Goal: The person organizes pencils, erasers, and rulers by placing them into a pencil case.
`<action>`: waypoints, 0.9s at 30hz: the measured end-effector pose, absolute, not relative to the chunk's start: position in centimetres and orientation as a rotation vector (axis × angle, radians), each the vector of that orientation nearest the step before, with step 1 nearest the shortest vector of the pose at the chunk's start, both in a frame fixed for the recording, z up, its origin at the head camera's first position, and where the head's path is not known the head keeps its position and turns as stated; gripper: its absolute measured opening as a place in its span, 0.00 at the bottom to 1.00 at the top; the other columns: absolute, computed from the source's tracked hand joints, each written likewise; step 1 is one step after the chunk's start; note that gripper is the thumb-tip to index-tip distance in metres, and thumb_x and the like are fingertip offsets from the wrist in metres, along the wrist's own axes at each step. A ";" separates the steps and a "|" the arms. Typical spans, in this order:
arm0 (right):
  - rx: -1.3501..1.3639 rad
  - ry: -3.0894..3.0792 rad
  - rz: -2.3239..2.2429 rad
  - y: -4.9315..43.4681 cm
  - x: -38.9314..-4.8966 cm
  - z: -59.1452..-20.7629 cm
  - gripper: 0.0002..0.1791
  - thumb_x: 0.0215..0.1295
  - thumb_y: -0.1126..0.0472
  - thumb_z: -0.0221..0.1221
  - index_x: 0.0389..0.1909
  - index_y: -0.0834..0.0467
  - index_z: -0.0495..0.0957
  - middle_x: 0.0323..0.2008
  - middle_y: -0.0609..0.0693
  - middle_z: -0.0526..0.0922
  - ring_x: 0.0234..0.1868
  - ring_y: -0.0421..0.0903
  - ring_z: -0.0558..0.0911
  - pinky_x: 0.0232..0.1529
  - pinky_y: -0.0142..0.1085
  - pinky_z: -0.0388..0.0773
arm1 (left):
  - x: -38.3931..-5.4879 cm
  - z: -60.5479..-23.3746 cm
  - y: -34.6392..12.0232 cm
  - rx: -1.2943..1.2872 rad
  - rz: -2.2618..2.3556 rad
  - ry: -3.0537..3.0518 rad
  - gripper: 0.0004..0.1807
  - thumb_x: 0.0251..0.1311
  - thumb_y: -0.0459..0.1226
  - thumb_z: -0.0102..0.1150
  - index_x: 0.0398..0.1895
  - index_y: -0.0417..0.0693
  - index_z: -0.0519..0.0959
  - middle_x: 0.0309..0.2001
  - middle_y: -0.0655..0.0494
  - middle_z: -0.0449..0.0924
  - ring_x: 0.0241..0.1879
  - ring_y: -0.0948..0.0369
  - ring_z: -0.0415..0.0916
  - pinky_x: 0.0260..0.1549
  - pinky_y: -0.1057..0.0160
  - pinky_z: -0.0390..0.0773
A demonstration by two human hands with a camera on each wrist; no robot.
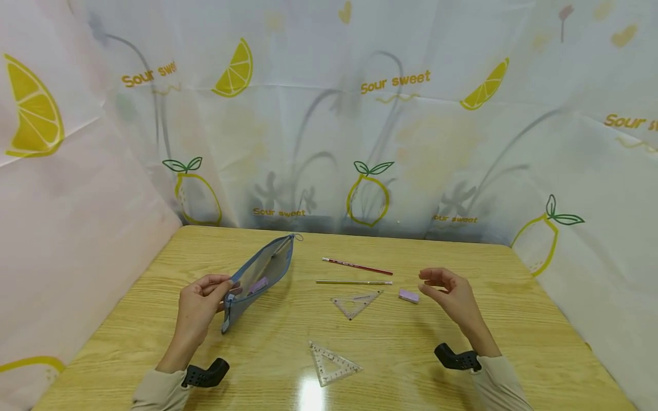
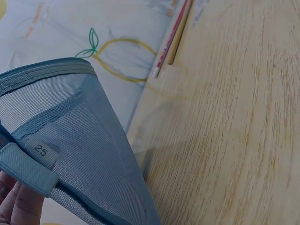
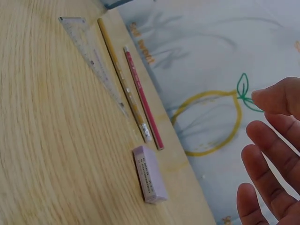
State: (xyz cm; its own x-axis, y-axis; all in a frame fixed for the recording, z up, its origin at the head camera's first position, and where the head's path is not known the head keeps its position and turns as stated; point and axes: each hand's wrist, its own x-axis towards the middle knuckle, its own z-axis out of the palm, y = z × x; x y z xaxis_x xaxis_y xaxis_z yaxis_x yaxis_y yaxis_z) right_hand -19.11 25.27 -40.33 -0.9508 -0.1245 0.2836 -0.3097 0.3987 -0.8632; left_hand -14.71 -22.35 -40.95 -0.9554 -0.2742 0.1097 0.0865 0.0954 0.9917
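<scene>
In the head view my left hand pinches the near end of a blue mesh zip pouch, its mouth unzipped. Inside lie a purple eraser and something long and thin. The left wrist view shows the pouch's mesh side and a tag marked 25. My right hand hovers above the table with fingers spread and slightly bent, holding nothing. Just left of its fingertips a second purple eraser lies on the wood; the right wrist view shows that eraser with printed text on its side.
A red pencil and a yellow pencil lie across the table's middle. One clear set square is just below them, another set square nearer the front edge. A lemon-printed curtain hangs behind the wooden table.
</scene>
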 end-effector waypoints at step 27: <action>0.208 -2.644 1.556 26.4 -20.6 -43.5 0.16 0.61 0.64 0.67 0.48 0.67 0.79 0.44 0.60 0.83 0.40 0.45 0.80 0.36 0.33 0.76 | -14.6 -40.9 -22.3 0.181 -1.932 -2.127 0.16 0.68 0.36 0.58 0.48 0.28 0.78 0.34 0.59 0.86 0.35 0.65 0.83 0.26 0.66 0.80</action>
